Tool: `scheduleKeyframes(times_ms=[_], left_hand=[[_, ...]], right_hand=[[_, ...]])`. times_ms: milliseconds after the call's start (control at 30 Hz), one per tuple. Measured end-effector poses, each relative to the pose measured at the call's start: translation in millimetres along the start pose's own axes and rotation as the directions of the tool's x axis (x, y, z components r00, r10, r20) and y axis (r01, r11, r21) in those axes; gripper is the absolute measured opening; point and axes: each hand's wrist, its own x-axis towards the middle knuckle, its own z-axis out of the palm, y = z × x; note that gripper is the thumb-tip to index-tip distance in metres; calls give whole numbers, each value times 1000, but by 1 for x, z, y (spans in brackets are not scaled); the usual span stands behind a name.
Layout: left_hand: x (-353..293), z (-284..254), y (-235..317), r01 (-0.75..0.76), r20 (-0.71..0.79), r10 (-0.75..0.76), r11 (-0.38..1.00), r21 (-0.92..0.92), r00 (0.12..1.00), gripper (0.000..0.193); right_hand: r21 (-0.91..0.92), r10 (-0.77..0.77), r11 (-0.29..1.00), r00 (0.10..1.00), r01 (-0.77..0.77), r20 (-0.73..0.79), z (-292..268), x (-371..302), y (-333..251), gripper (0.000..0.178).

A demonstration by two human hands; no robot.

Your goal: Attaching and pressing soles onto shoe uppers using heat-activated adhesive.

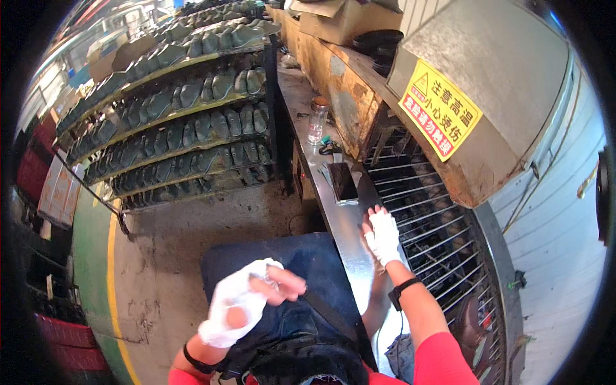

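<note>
"What is lining the left side?"

"A tiered rack point(274, 128) is carrying dark shoe-shaped pieces point(219, 87); a yellow line point(111, 269) is edging a green floor strip point(93, 256)."

"And opposite?"

"A yellow warning sign point(443, 106) is marking a grey hood point(500, 58), while a cardboard box point(333, 24) is sitting farther back."

Upper centre: cardboard box point(343, 22) cropped by the top edge. Centre: small dark item point(330, 148) beside the jar point(317, 120), too small to identify. Right of centre: contents beneath the metal bars point(420, 204), lost in shadow. Lower frame: right sleeve point(443, 360) and left sleeve point(181, 376), both truncated below. Right margin: black object point(604, 199), partly cut off by the lens rim.
</note>
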Motion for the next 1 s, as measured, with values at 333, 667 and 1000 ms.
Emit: scheduleKeyframes(times_ms=[333,667,1000], left_hand=[[6,25,118,-60,499,347,861,-504,794,26],[-13,15,113,-21,558,359,854,-520,749,23],[8,-11,47,177,-188,-166,983,47,968,49]], right_hand=[[3,113,994,993,-113,37,-10,-22,-3,54],[64,76,995,994,-81,80,-16,-18,-14,53],[38,45,998,985,-52,165,-10,-17,-9,68]])
